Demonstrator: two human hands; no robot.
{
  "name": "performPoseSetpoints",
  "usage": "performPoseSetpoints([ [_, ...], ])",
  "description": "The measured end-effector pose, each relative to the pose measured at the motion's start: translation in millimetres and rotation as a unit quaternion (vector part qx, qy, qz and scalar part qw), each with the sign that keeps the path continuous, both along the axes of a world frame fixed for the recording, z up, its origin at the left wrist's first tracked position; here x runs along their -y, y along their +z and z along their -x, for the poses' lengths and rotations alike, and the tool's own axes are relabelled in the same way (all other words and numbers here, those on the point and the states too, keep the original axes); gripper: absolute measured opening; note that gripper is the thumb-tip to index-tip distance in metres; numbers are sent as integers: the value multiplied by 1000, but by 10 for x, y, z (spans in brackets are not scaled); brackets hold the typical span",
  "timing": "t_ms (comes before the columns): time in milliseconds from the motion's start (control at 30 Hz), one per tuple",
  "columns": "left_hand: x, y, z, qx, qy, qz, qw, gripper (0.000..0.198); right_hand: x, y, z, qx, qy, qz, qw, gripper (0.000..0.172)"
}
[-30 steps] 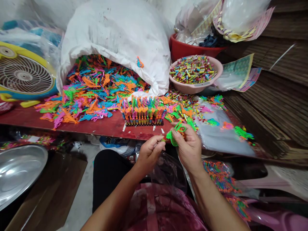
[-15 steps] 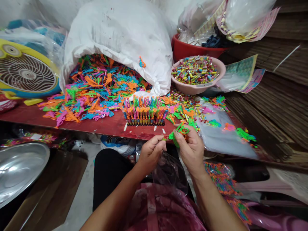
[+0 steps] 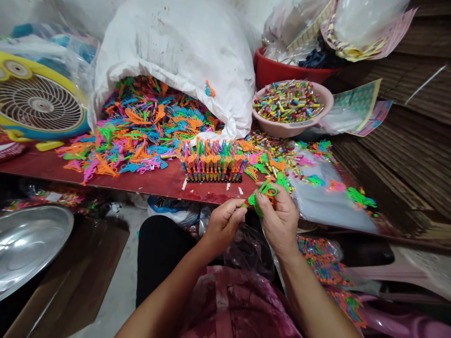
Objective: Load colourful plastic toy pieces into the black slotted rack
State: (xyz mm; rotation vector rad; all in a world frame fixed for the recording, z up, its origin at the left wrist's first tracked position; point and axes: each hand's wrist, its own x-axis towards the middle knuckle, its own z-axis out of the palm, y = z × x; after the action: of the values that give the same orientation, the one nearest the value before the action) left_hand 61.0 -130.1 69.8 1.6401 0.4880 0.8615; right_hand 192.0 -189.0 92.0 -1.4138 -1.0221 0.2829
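My right hand [image 3: 279,219] is closed on a small green plastic toy piece [image 3: 262,194] just in front of the red table edge [image 3: 141,184]. My left hand [image 3: 224,220] is pinched beside it, its fingertips on a thin part at the toy's left end that I cannot make out. Both hands hover over my lap, above a clear plastic bag [image 3: 246,249]. A black rack of upright coloured toys [image 3: 212,165] stands on the table just beyond my hands.
A white sack [image 3: 176,47] spills a heap of coloured plastic pieces [image 3: 141,126] onto the table. A pink bowl of small coloured rolls [image 3: 289,105] and a red tub [image 3: 282,70] sit behind. A fan [image 3: 38,105] stands far left, a metal basin [image 3: 28,244] low left.
Both hands stay together on the green piece, with only slight finger movement. The view has shifted a little.
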Motion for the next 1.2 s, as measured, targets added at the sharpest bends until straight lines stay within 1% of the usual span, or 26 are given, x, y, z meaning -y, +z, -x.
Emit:
performPoseSetpoints([
  [200, 1, 3, 4, -1, -30, -48, 998, 27, 23, -24, 7, 27, -4, -7, 1000, 18],
  [367, -4, -5, 5, 7, -40, -60, 997, 26, 30, -61, 25, 45, -8, -11, 999, 18],
  [467, -8, -20, 1, 9, -33, -49, 998, 26, -9, -77, 35, 35, -2, -14, 999, 19],
  [567, -5, -48, -10, 15, -17, 9, 1000, 26, -79, -88, 12, 1, 27, -6, 1000, 20],
  [633, -4, -80, -24, 21, 1, 59, 998, 22, -125, -92, -28, -37, 65, 6, 997, 26],
  [700, -7, -126, -45, 30, 28, 100, 994, 19, -156, -93, -80, -70, 84, 6, 994, 34],
  [767, -20, -184, -71, 37, 67, 116, 990, 20, -165, -95, -130, -82, 69, -12, 994, 39],
  [800, -30, -214, -86, 38, 93, 114, 988, 21, -161, -97, -150, -79, 55, -19, 995, 38],
  [867, -51, -267, -119, 32, 150, 84, 985, 20, -143, -107, -176, -55, 31, -15, 998, 31],
  [933, -69, -305, -153, 25, 204, 36, 978, 17, -121, -123, -179, -11, -6, 3, 1000, 23],
  [1033, -73, -342, -207, 25, 265, -14, 964, 12, -106, -154, -146, 41, -78, 12, 996, 19],
  [1067, -68, -356, -226, 27, 278, -23, 960, 11, -108, -168, -126, 38, -82, 18, 996, 19],
  [1100, -59, -374, -244, 27, 286, -32, 957, 11, -112, -185, -104, 27, -68, 33, 997, 20],
  [1200, -33, -452, -295, 30, 282, -83, 955, 10, -135, -243, -35, 19, 4, 98, 995, 20],
])
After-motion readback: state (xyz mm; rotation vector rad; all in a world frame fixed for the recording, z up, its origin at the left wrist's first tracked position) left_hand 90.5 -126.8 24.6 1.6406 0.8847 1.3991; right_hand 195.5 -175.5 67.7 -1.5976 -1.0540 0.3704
